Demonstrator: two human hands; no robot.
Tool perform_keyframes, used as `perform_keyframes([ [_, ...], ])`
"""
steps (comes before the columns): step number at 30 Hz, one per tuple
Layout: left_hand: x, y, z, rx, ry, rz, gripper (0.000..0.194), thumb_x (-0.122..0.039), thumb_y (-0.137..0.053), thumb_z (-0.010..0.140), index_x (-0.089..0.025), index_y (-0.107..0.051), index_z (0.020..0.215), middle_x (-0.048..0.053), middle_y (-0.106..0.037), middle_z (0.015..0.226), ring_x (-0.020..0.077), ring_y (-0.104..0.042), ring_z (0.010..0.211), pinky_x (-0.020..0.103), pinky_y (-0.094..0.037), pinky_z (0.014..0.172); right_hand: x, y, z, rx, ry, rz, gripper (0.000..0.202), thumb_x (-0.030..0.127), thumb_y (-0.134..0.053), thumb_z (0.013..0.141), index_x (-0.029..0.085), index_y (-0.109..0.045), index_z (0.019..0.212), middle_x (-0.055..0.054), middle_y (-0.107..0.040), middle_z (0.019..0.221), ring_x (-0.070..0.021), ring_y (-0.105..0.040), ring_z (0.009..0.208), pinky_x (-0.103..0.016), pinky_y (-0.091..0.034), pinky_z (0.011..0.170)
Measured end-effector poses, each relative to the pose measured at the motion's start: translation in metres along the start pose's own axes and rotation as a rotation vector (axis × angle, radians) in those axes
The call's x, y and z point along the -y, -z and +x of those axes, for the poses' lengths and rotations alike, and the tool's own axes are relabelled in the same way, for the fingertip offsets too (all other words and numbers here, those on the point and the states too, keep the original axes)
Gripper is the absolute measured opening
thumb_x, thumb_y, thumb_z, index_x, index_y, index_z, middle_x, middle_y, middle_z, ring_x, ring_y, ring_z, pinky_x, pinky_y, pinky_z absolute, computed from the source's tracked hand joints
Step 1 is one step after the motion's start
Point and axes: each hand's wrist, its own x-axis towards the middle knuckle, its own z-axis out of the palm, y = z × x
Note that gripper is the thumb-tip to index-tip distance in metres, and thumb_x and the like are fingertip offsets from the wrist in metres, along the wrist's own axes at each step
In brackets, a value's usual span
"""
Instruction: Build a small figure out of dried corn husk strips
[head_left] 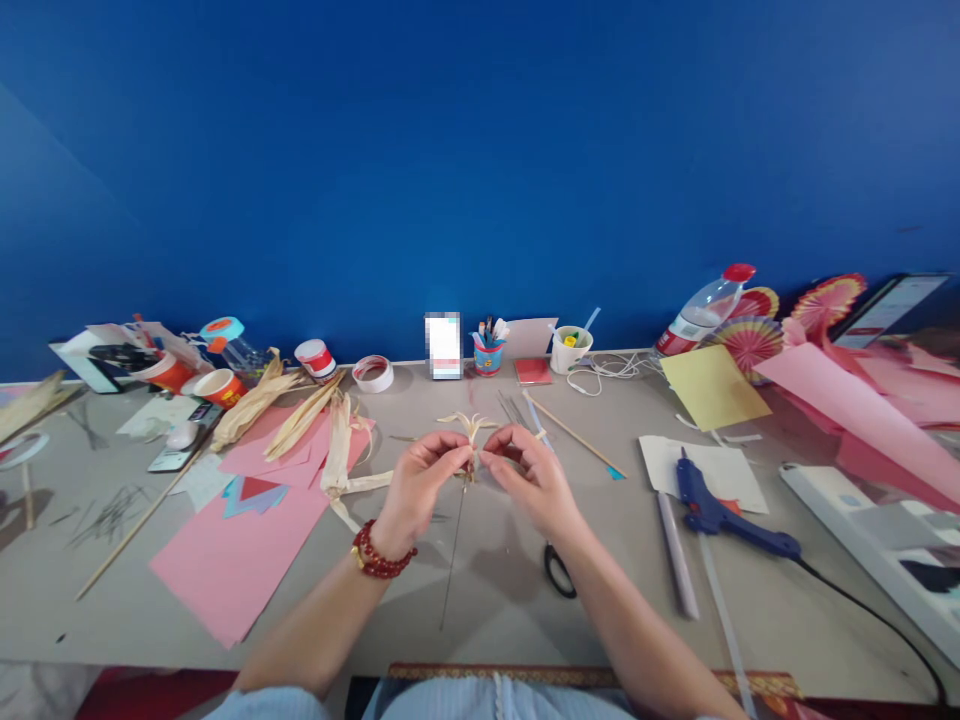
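Note:
A small flower of pale dried husk [471, 428] stands upright between my hands, its thin petals spread at the top. A thin wire stem [451, 560] runs down from it toward the table's front edge. My left hand [426, 478], with a red bead bracelet on the wrist, pinches the flower's base between thumb and fingers. From the right, my right hand [531, 478] has its thumb and forefinger closed at the same base; a small pale strip shows by its fingers. Black scissor handles [559, 572] lie under my right forearm.
Pink paper [244, 560] and dried husks [255, 405] lie at left. A blue glue gun [720, 515] rests on white paper at right, its cord running forward. Behind stand a phone [442, 346], a pen cup [488, 357], a white cup [571, 352] and a tilted bottle [701, 312].

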Motion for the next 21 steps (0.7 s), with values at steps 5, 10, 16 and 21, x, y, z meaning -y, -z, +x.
perform_keyframes([
  [5,-0.0009,-0.0012,0.0013,-0.003,0.003,-0.004,0.010,-0.026,-0.076,0.075,-0.018,-0.074,0.081,0.000,-0.069,0.074,0.0106,-0.058,0.069,0.023,-0.045,0.070,-0.0001,-0.0014,0.0000,0.011,-0.013,0.021,0.013,0.033,-0.059,0.090,0.021,-0.056,0.086,-0.001,-0.060,0.083,-0.0155,-0.059,0.076,-0.021,-0.038,0.054],
  [10,-0.0005,-0.0011,0.0023,-0.022,-0.017,-0.020,0.009,-0.025,-0.077,0.073,-0.019,-0.074,0.079,0.001,-0.069,0.081,0.0113,-0.058,0.075,0.023,-0.045,0.072,-0.0035,-0.0014,0.0002,-0.010,0.004,-0.001,0.012,0.032,-0.060,0.089,0.020,-0.058,0.085,-0.002,-0.061,0.084,-0.0160,-0.058,0.078,-0.023,-0.043,0.061],
  [16,-0.0012,-0.0014,0.0027,-0.050,0.026,-0.028,0.012,-0.026,-0.080,0.070,-0.018,-0.076,0.078,0.002,-0.071,0.079,0.0121,-0.059,0.073,0.024,-0.046,0.071,-0.0033,-0.0002,-0.0001,-0.005,0.037,-0.031,0.016,0.033,-0.060,0.089,0.019,-0.061,0.082,-0.002,-0.060,0.080,-0.0156,-0.057,0.076,-0.024,-0.043,0.064],
  [21,-0.0013,-0.0026,0.0013,-0.023,0.032,-0.036,0.014,-0.027,-0.081,0.069,-0.019,-0.076,0.078,0.002,-0.073,0.080,0.0125,-0.061,0.075,0.024,-0.048,0.072,-0.0060,-0.0010,0.0012,0.028,-0.029,0.081,0.020,0.038,-0.063,0.088,0.019,-0.060,0.082,-0.001,-0.058,0.079,-0.0136,-0.054,0.069,-0.023,-0.042,0.058],
])
